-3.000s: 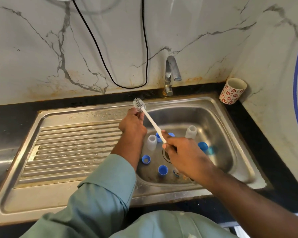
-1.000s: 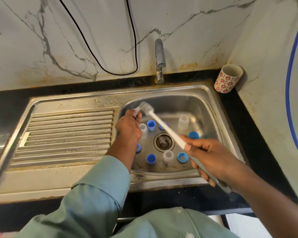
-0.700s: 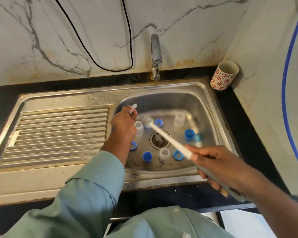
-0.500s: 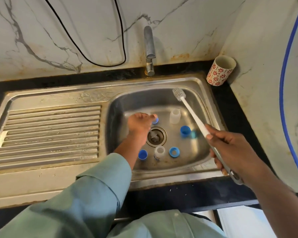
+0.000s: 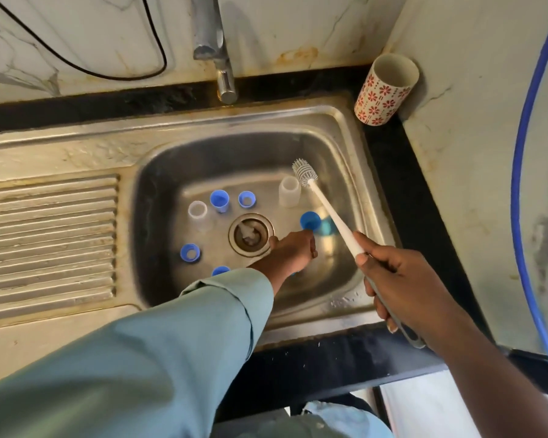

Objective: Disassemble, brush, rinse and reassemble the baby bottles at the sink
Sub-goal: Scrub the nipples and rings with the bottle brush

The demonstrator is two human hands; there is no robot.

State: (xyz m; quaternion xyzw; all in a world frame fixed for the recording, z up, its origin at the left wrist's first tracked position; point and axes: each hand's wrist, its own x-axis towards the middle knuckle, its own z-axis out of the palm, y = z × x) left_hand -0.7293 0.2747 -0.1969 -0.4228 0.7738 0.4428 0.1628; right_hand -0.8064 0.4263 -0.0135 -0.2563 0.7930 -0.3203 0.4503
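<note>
A stainless steel sink (image 5: 345, 128) sits in a black counter (image 5: 415, 191), seen from above. The basin is a rounded square, dull and water-stained, with a round metal drain (image 5: 251, 234) at its middle. To its left runs a ribbed steel draining board (image 5: 48, 235). The wall behind is white marble-look tile with grey veins and rusty stains along its base. A chrome tap (image 5: 214, 49) rises from the back edge. A thin black cable (image 5: 86, 67) loops across the wall, and a blue hose (image 5: 525, 172) curves down the side wall on the right. A cylindrical cup (image 5: 385, 90), cream with red flowers, stands in the counter's back right corner.

Small baby bottle parts are scattered upright on the basin floor. A clear plastic bottle (image 5: 197, 213) stands left of the drain and a frosted white one (image 5: 289, 191) behind and right of it. Blue plastic caps and rings surround the drain: two (image 5: 219, 200) (image 5: 246, 199) behind it, one (image 5: 190, 252) to the left, one (image 5: 310, 221) to the right.

The left hand (image 5: 293, 251), in a pale green sleeve (image 5: 171, 336), reaches down just right of the drain; whether it holds anything cannot be told. The right hand (image 5: 402, 289) grips the grey handle of a long white bottle brush (image 5: 328, 210), whose ribbed silicone head is beside the frosted bottle.
</note>
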